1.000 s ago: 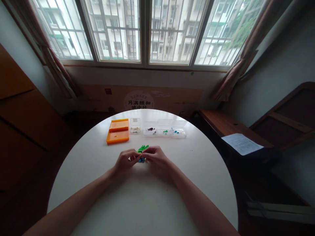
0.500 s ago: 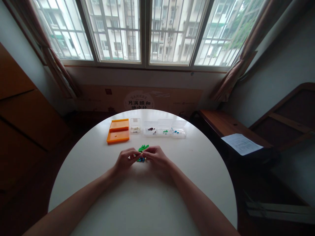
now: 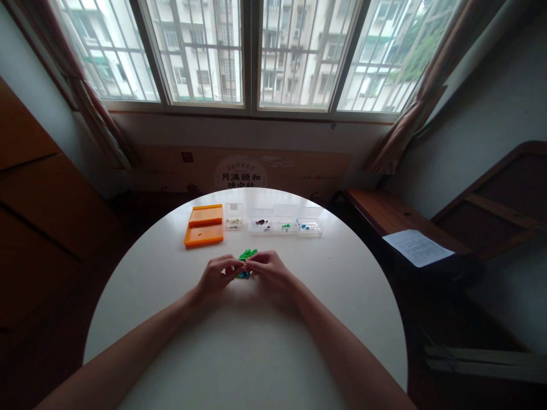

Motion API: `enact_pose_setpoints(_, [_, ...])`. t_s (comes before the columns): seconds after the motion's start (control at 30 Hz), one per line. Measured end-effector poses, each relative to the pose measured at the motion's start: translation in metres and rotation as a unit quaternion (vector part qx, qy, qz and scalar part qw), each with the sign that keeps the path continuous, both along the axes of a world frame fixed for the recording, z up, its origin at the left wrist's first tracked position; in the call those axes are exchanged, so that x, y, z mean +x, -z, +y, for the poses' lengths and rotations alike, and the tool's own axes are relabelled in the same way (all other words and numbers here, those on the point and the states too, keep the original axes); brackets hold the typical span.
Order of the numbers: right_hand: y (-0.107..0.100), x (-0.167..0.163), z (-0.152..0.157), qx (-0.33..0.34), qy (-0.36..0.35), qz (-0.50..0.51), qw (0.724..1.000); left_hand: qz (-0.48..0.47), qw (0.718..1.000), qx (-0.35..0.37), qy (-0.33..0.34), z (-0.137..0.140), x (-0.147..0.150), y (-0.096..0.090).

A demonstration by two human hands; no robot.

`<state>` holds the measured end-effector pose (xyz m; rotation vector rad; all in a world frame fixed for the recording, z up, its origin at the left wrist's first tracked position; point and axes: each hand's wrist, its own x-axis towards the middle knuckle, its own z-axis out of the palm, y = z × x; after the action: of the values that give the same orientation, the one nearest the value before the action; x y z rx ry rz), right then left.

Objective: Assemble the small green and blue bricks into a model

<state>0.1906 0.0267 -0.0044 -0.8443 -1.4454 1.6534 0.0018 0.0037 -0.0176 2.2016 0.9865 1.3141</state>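
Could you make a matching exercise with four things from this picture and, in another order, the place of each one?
Things:
1. orange tray
2. sheet of paper
3. small green and blue pieces
4. clear boxes

Places:
A. between the left hand and right hand
B. far left part of the white table
C. dark side table on the right
D. in a row right of the tray

Pairs: 1-B, 2-C, 3-A, 4-D

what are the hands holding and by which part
Left hand and right hand pinch a small green and blue brick piece between fingertips; exact grip part too small to tell.
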Motion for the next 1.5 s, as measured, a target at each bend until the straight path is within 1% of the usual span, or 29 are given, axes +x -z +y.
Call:
enact_pose_setpoints(0.13, [-0.0004, 0.0003, -0.0003, -0.003, 0.002, -0.001, 1.000, 0.008, 1.000, -0.008, -0.007, -0.0006, 0.0003, -0.0010])
enact_pose_setpoints(0.47, [0.0020, 0.0007, 0.0016, -0.004, 0.003, 0.007, 1.000, 0.010, 1.000, -0.007, 0.003, -0.0009, 0.0009, -0.0020])
enact_pose_setpoints(0.73, [0.0065, 0.0017, 0.0042, -0.004, -0.006, 0.016, 1.000, 0.014, 1.000, -0.019, 0.009, -0.0008, -0.0009, 0.0010])
enact_pose_setpoints(1.0, [0.0086, 0.0024, 0.0048, -0.014, -0.005, 0.006, 1.000, 0.014, 1.000, 0.006, 0.004, -0.0020, 0.0021, -0.0037])
enact_pose_setpoints(1.23, [0.0073, 0.0029, 0.0049, 0.001, -0.015, 0.008, 1.000, 0.017, 1.000, 0.003, 0.009, -0.0016, 0.0014, -0.0026])
enact_pose_setpoints(1.5, [0.0039, 0.0020, 0.0039, 0.002, -0.013, 0.008, 1.000, 0.018, 1.000, 0.011, 0.010, -0.0010, 0.0014, -0.0028])
